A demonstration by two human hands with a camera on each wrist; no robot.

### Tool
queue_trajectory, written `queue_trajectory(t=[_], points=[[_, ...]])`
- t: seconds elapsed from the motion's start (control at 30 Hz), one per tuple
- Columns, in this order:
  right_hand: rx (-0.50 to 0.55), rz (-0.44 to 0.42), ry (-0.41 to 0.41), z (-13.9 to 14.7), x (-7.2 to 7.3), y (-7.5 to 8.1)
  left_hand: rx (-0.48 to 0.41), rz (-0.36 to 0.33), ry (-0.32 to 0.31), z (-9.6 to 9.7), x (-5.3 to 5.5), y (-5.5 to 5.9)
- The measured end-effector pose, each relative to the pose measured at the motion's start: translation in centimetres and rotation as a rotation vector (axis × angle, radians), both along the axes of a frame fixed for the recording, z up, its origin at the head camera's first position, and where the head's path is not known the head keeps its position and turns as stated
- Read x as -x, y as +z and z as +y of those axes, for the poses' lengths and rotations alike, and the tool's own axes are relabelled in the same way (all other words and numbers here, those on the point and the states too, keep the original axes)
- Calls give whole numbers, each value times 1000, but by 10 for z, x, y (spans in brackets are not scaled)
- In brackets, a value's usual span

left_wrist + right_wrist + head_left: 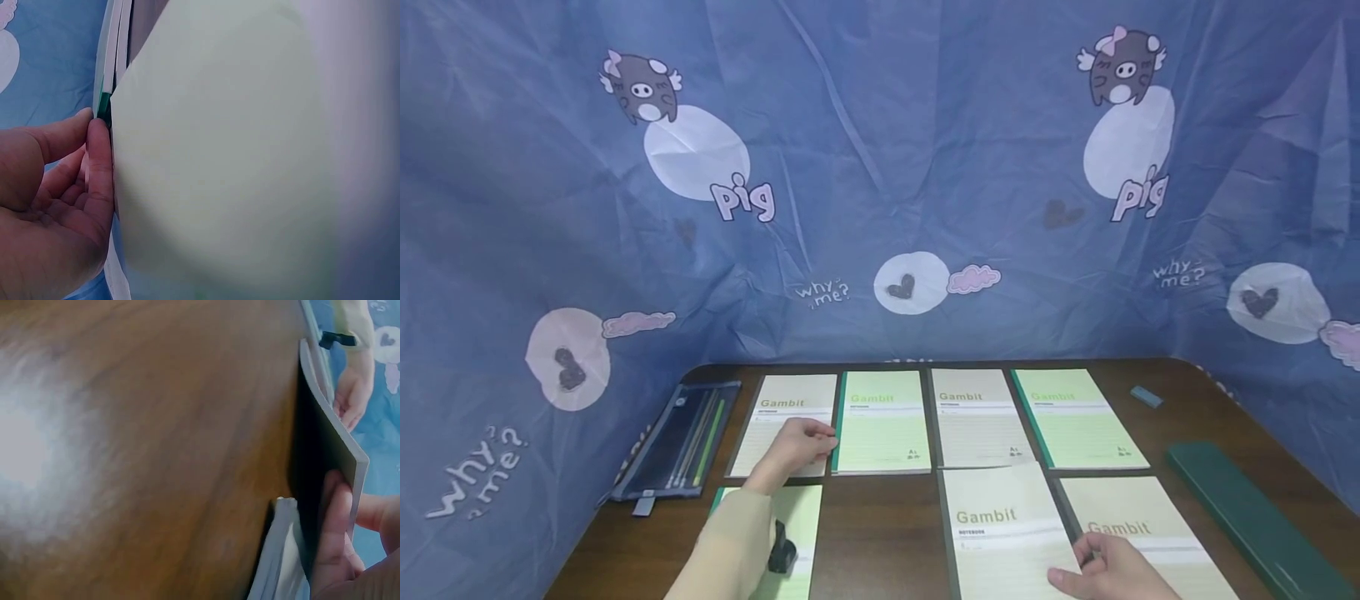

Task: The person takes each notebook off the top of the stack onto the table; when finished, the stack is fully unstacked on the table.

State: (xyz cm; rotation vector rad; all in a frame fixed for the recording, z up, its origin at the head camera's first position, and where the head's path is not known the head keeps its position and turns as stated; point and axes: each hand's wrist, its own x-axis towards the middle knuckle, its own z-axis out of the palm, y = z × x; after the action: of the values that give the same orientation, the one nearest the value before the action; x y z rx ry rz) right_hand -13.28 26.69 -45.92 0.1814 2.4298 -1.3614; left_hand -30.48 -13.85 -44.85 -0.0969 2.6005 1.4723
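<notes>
My right hand holds a white "Gambit" notebook by its right edge, thumb above and fingers beneath. In the right wrist view this notebook is raised and tilted off the table. My left hand reaches over the top-left white notebook. Its thumb and index finger pinch the green spine edge of the neighbouring pale green notebook, seen close in the left wrist view at the green spine. Another white notebook lies partly under my right hand.
Further right in the back row lie a white notebook and a green one. A pale green notebook is under my left forearm. A pencil pouch is at left; a green case and small blue eraser-like block at right.
</notes>
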Motion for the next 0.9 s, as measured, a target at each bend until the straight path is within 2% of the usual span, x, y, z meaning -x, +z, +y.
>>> queue_trajectory(t=[0.13, 0.3, 0.57, 0.77, 0.9], points=[[-108, 0, -79, -9, -1, 0, -4, -13, 8, 0, 1, -1], [-199, -6, -99, -14, 0, -2, -2, -28, 25, 1, 3, -4], [-294, -19, -40, -12, -1, -7, 9, -12, 10, -1, 2, -2], [-350, 32, 58, -7, 1, -10, 7, -26, 20, 0, 4, -3], [-386, 61, 83, -7, 1, -12, 4, -29, 26, 0, 5, -5]])
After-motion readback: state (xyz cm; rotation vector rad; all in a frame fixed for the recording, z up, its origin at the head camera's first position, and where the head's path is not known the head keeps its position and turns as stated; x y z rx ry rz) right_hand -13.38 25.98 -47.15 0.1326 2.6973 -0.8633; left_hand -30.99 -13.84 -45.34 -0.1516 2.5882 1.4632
